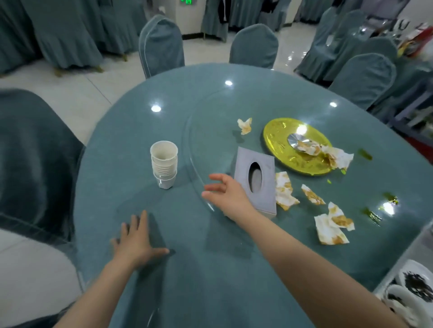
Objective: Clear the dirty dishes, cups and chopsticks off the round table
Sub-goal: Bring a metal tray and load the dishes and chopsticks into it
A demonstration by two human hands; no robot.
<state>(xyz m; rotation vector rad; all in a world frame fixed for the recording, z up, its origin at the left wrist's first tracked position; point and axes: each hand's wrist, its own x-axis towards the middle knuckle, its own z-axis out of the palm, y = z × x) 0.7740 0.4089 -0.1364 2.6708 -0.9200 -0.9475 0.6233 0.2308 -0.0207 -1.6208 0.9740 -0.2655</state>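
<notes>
Head view: a stack of paper cups stands toward the left edge of the round table, with nothing touching it. The right hand hovers near it, fingers spread and holding nothing; the left hand lies flat on the cloth by the near edge, fingers straight. The cups look light, thin and easily crushed or tipped, so I would grip gently around the lower cups. The yellow plate, by the far-right edge, looks rigid and greasy; lift it under the rim.

No legible txt anywhere; green lit sign on far wall too cropped/blurry to read.
</notes>
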